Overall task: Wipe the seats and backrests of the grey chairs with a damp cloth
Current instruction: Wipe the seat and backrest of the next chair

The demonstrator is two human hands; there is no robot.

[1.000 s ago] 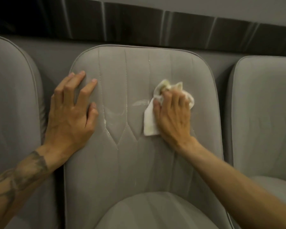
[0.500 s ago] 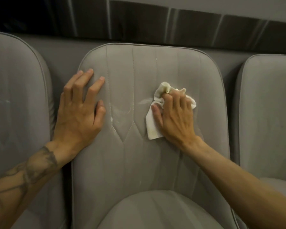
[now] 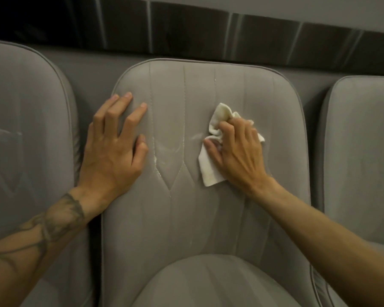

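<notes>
The middle grey chair's backrest (image 3: pixel 186 218) fills the centre, with stitched seams and wet streaks near its middle. Its seat (image 3: pixel 220 284) shows at the bottom. My right hand (image 3: pixel 237 151) presses a crumpled white cloth (image 3: pixel 211 173) against the right half of the backrest, fingers curled round the bunched top of the cloth. My left hand (image 3: pixel 113 149) rests flat on the backrest's left edge, fingers spread and straight, holding nothing.
Another grey chair (image 3: pixel 27 140) stands close on the left and a third (image 3: pixel 361 162) on the right, with narrow gaps between them. Behind the backrests runs a grey ledge below a dark panelled wall strip (image 3: pixel 208 29).
The right hand has bunched the cloth tighter, fingers curling over its top, and shifted slightly on the backrest. The left hand stays planted. The view has drifted a little.
</notes>
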